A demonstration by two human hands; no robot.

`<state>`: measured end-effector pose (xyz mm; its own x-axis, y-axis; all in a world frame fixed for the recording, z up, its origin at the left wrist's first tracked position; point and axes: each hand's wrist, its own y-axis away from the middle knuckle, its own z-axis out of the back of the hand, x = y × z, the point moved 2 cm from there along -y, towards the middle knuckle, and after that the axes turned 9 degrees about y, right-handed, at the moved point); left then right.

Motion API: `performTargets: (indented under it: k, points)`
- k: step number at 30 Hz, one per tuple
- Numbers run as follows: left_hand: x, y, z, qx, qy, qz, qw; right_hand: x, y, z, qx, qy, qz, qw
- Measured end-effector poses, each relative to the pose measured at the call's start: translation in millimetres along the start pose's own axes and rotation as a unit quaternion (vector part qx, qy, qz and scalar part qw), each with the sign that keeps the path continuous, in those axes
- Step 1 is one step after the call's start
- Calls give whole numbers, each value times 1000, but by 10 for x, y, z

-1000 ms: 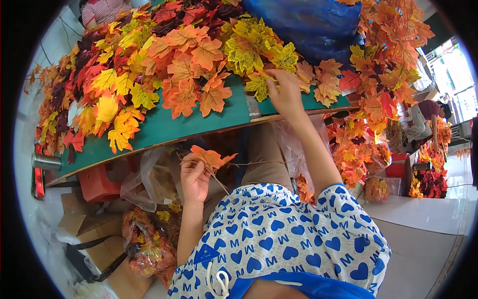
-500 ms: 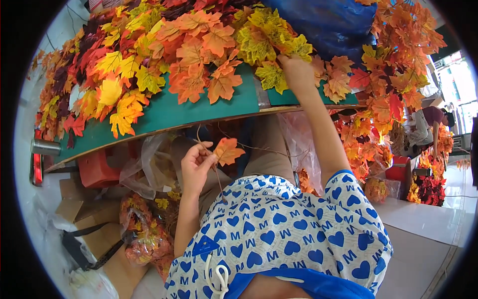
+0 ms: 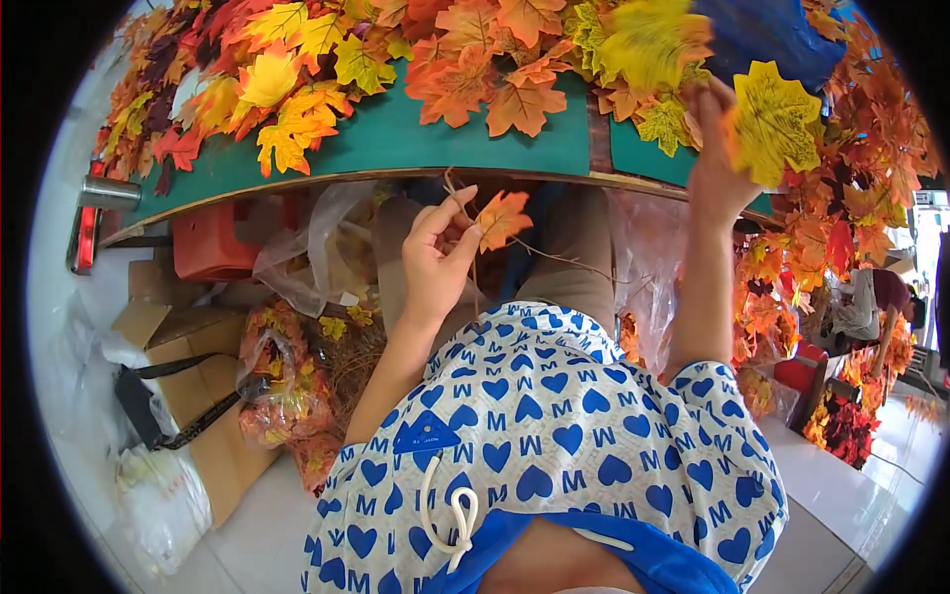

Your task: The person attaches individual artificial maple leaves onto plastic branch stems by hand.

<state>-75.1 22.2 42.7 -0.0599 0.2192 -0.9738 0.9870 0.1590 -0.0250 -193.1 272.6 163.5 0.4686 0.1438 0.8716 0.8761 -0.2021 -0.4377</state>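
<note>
Over my lap, my left hand (image 3: pixel 435 259) pinches a thin brown twig (image 3: pixel 579 263) that carries one orange artificial maple leaf (image 3: pixel 503 220) beside my fingertips. My right hand (image 3: pixel 720 188) is raised above the table's near edge at the right, its fingers closed on yellow artificial maple leaves. One yellow leaf (image 3: pixel 777 124) stands out sharply to the right of the fingers; another yellow leaf (image 3: pixel 648 42) above them is smeared by motion. The exact point of that grip is partly hidden.
Orange leaves (image 3: pixel 485 74) and other coloured leaves heap on the green tabletop (image 3: pixel 396 139). A blue plastic bag (image 3: pixel 782 40) lies behind. Below are a red stool (image 3: pixel 213 243), a cardboard box (image 3: pixel 193 351) and bagged leaves (image 3: pixel 282 391). At right, another person (image 3: pixel 876 302) bends over.
My right hand has lifted yellow leaves off the pile, drawing them up and to the right. My left hand still pinches the twig. The whole view has shifted slightly.
</note>
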Motion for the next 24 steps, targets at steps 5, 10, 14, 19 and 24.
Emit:
performTargets:
  k: [5, 10, 14, 19, 24]
  points:
    - [-89, 9, -144, 9, 2, 1, 1000, -267, 963, -632, 19, -56, -145, 988]
    - [-340, -15, -314, 3, 228, 5, 974, -689, 1358, -724, 53, -215, -450, 865]
    - [-261, -8, -266, 15, 232, 10, 972, -739, 1442, -756, 58, -255, -483, 836]
    - [-229, -4, -257, -7, 211, 39, 977, -773, 1468, -758, 54, -280, -482, 829]
    - [-227, -11, -256, -4, 204, 40, 978, -799, 1474, -726, 53, -268, -475, 837]
